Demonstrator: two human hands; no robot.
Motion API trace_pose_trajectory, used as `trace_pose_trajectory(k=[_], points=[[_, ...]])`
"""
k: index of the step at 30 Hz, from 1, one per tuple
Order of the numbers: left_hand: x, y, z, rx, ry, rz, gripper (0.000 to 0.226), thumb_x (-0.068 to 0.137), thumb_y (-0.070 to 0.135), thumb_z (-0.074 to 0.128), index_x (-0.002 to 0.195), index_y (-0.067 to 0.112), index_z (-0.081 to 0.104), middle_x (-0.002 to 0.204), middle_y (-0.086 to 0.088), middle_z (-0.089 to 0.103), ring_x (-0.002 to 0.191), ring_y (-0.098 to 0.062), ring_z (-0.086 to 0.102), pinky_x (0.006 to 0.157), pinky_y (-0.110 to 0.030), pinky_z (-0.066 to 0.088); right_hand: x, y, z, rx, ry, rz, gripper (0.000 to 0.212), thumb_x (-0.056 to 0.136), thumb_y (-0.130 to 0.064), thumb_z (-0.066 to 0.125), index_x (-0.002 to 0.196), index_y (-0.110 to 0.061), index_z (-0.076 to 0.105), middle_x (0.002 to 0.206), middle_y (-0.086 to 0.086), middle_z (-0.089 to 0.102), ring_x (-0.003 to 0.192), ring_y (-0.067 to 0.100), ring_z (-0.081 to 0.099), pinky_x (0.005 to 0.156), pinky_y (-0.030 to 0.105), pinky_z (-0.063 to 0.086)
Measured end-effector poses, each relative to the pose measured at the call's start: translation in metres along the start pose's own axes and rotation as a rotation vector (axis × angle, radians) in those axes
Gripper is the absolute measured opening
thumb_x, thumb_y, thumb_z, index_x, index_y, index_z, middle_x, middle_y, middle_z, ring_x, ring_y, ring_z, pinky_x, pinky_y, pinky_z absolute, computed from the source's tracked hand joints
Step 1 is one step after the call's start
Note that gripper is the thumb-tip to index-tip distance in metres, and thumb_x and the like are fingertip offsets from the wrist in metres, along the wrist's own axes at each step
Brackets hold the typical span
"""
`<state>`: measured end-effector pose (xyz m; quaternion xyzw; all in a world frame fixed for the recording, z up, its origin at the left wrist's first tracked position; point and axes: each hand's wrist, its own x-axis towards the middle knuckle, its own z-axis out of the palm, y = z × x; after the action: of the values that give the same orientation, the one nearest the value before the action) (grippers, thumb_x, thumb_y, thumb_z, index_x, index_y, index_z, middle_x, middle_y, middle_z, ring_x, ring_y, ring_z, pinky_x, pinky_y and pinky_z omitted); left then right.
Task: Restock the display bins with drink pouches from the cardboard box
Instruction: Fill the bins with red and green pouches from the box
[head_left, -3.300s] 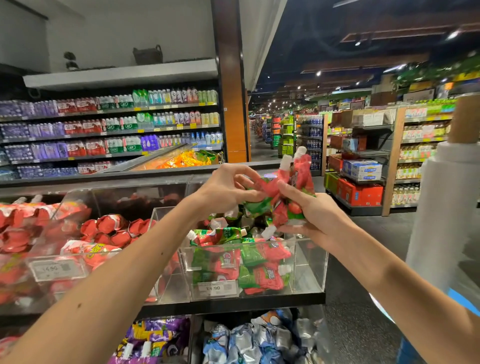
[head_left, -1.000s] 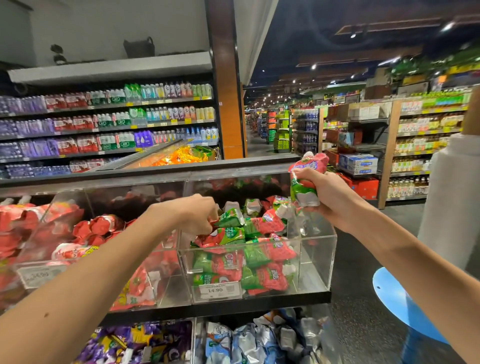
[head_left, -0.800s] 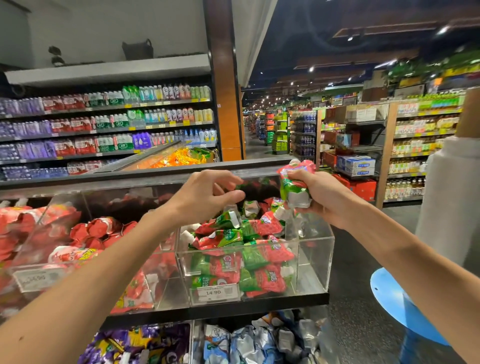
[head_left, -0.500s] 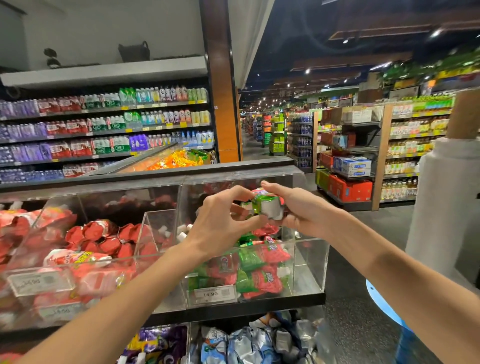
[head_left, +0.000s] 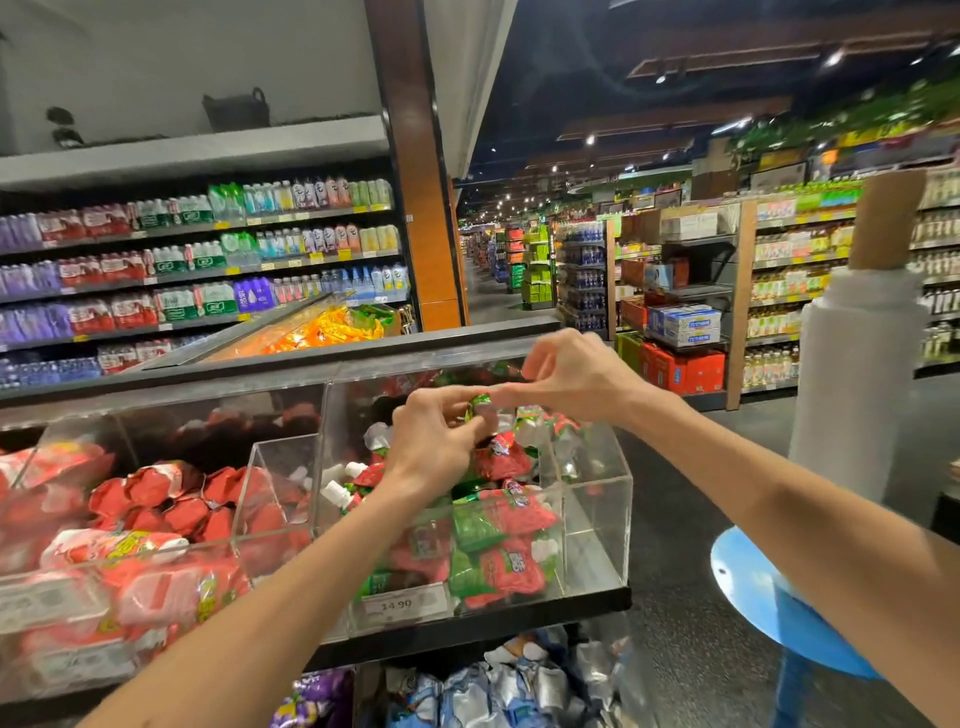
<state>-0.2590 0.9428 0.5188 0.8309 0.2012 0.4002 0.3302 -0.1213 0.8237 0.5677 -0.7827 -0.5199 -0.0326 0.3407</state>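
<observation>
A clear acrylic display bin (head_left: 602, 525) holds a pile of red-and-green drink pouches (head_left: 498, 551) with white caps. Above the pile, my left hand (head_left: 434, 447) grips one small green-and-red pouch (head_left: 480, 408) by its top. My right hand (head_left: 576, 379) hovers just right of it, thumb tip touching the pouch, the other fingers loosely curled above and holding nothing. The cardboard box is not in view.
A neighbouring bin (head_left: 270, 452) on the left is full of red pouches (head_left: 156, 499). Below the shelf lie blue-silver pouches (head_left: 493, 691) and purple ones (head_left: 311, 701). A tall white film roll (head_left: 857, 395) and a blue round surface (head_left: 763, 608) stand at the right, beside the aisle floor.
My right hand brought one pouch down from above the bin to my left hand. The left hand now grips it and the right hand's fingers have come off it.
</observation>
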Motion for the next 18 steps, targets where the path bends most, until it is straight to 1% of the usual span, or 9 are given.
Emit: trace_pose_trajectory(k=[1,3,4,6,8,10,13,15,18], points=[[0.006,-0.001,0.005,0.035,0.004,-0.002,0.025,0.087,0.022,0.077,0.111,0.031,0.074,0.088,0.013,0.074,0.068,-0.003,0.069,0.053,-0.010,0.049,0.004,0.000,0.000,-0.042,0.015,-0.050,0.047,0.078,-0.054,0.077,0.087,-0.008,0.072,0.079,0.002,0.072,0.061,0.013,0.062,0.065,0.035,0.056],[0.020,-0.006,0.016,0.104,0.009,0.030,0.028,0.086,0.023,0.078,0.114,0.028,0.074,0.091,0.007,0.076,0.068,-0.010,0.072,0.061,-0.020,0.057,0.011,0.004,0.005,-0.126,0.017,-0.111,0.033,0.085,-0.043,0.075,0.097,-0.012,0.075,0.089,0.004,0.074,0.063,0.012,0.062,0.072,0.037,0.058],[0.027,-0.008,0.022,0.139,0.005,0.045,0.030,0.086,0.025,0.078,0.115,0.028,0.074,0.095,0.004,0.077,0.070,-0.010,0.072,0.067,-0.025,0.059,0.015,0.008,0.007,-0.168,0.025,-0.119,0.030,0.087,-0.039,0.073,0.099,-0.012,0.076,0.092,0.005,0.074,0.067,0.015,0.064,0.075,0.038,0.058],[0.037,-0.011,0.032,0.191,0.005,0.054,0.030,0.085,0.026,0.078,0.115,0.030,0.074,0.100,0.002,0.077,0.074,-0.008,0.070,0.073,-0.027,0.059,0.021,0.019,0.013,-0.240,0.033,-0.116,0.027,0.091,-0.035,0.070,0.103,-0.012,0.076,0.096,0.008,0.075,0.078,0.023,0.068,0.078,0.041,0.057],[0.045,-0.013,0.044,0.226,0.011,0.058,0.029,0.086,0.025,0.077,0.115,0.031,0.074,0.103,0.003,0.076,0.078,-0.008,0.067,0.078,-0.028,0.056,0.027,0.031,0.015,-0.297,0.017,-0.081,0.023,0.096,-0.031,0.065,0.104,-0.012,0.077,0.097,0.011,0.074,0.080,0.027,0.068,0.077,0.041,0.056],[0.051,-0.016,0.057,0.264,0.004,0.048,0.030,0.087,0.027,0.076,0.115,0.034,0.073,0.106,0.003,0.076,0.088,-0.012,0.070,0.083,-0.032,0.057,0.031,0.038,0.013,-0.347,-0.033,-0.059,0.029,0.101,-0.028,0.054,0.099,-0.009,0.075,0.094,0.012,0.072,0.079,0.029,0.066,0.073,0.041,0.054],[0.057,-0.023,0.070,0.306,-0.019,0.015,0.031,0.087,0.029,0.074,0.117,0.036,0.072,0.109,0.000,0.075,0.103,-0.018,0.069,0.088,-0.040,0.056,0.030,0.036,0.012,-0.483,-0.208,-0.089,0.037,0.107,-0.030,0.038,0.092,-0.007,0.062,0.084,0.007,0.061,0.073,0.026,0.057,0.065,0.035,0.042],[0.059,-0.024,0.074,0.357,-0.044,0.024,0.032,0.088,0.026,0.071,0.119,0.037,0.071,0.113,-0.001,0.074,0.110,-0.021,0.066,0.093,-0.043,0.054,0.025,0.034,0.012,-0.601,-0.276,-0.143,0.029,0.107,-0.024,0.034,0.092,-0.012,0.055,0.081,0.005,0.052,0.073,0.026,0.052,0.065,0.035,0.038],[0.062,-0.022,0.074,0.406,-0.114,0.029,0.040,0.088,0.018,0.066,0.120,0.041,0.069,0.116,0.001,0.073,0.110,-0.021,0.065,0.095,-0.043,0.053,0.022,0.042,0.009,-0.620,-0.263,-0.149,0.024,0.103,-0.013,0.036,0.089,-0.011,0.056,0.080,0.006,0.052,0.075,0.028,0.054,0.064,0.036,0.039]])
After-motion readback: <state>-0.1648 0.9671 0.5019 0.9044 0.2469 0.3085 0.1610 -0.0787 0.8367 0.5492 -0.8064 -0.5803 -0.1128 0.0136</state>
